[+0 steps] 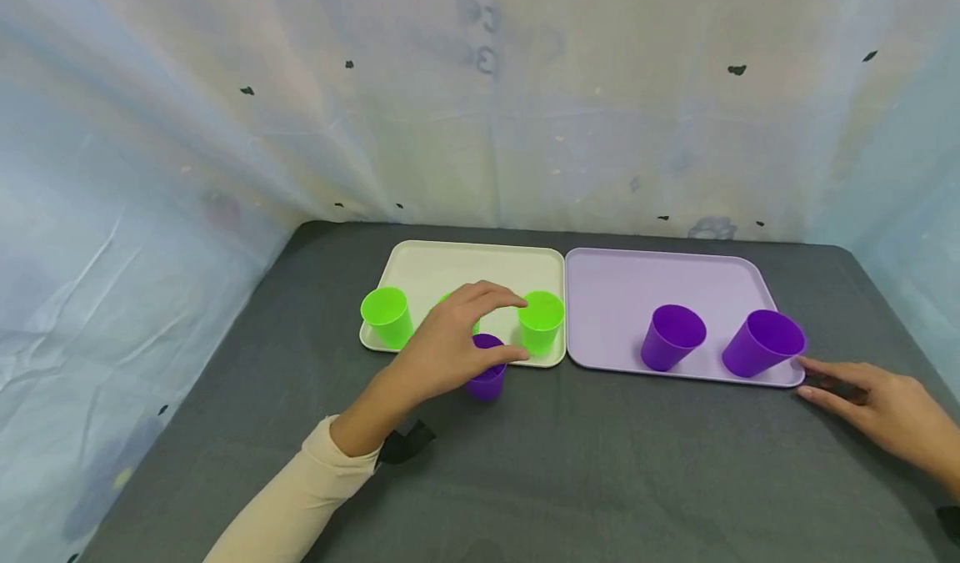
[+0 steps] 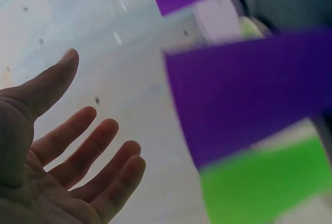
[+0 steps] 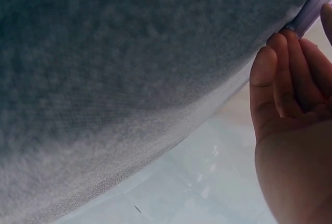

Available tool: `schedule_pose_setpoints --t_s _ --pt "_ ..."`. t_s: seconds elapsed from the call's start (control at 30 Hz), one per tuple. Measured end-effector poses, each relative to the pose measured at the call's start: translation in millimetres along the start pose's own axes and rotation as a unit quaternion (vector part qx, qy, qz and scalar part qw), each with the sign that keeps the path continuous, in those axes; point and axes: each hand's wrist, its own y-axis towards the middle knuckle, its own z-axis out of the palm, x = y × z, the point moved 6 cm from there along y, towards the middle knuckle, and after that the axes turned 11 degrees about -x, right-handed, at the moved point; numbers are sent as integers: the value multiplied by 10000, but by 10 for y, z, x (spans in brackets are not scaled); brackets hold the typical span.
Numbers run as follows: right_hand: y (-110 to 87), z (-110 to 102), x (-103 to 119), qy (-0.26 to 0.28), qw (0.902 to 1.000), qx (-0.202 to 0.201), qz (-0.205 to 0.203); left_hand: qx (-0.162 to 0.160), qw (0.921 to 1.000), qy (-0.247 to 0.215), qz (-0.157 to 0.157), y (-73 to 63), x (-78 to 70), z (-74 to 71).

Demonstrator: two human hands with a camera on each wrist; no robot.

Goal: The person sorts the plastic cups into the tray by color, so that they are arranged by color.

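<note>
My left hand (image 1: 450, 342) hovers above a purple cup (image 1: 486, 385) at the front edge of the cream tray (image 1: 480, 258). Its thumb and fingers are spread apart, and the left wrist view shows nothing in the palm. Green cups stand on that tray: one at left (image 1: 387, 319), one at right (image 1: 541, 329), and a third mostly hidden behind the hand. At the front right corner of the lilac tray (image 1: 652, 275), my right hand (image 1: 888, 404) touches the rim with extended fingertips. Two purple cups, one (image 1: 667, 346) left of the other (image 1: 753, 350), stand on the lilac tray.
Both trays lie side by side on a table with a dark grey cloth (image 1: 600, 463). Pale patterned sheeting (image 1: 525, 129) hangs behind the table and along both sides.
</note>
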Motion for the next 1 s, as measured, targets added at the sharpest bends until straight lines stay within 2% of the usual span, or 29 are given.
schedule_pose_setpoints --t_s 0.13,0.3,0.4,0.67,0.87,1.0 --pt "4 0 1 -51 10000 69 20 251 9991 215 -257 -117 178 -73" --pt "-2 -7 4 -82 9999 60 37 530 9983 166 -190 -230 249 -36" --pt "-4 -12 8 -35 10000 46 17 530 9984 118 -152 -269 268 -11" --pt "-6 -31 8 115 9998 -124 -77 408 9987 106 -287 -346 326 25" --pt "-11 11 5 40 9999 129 6 428 9973 407 -431 -390 336 56" --pt "-13 6 14 44 9999 137 7 445 9961 510 -572 -393 343 65"
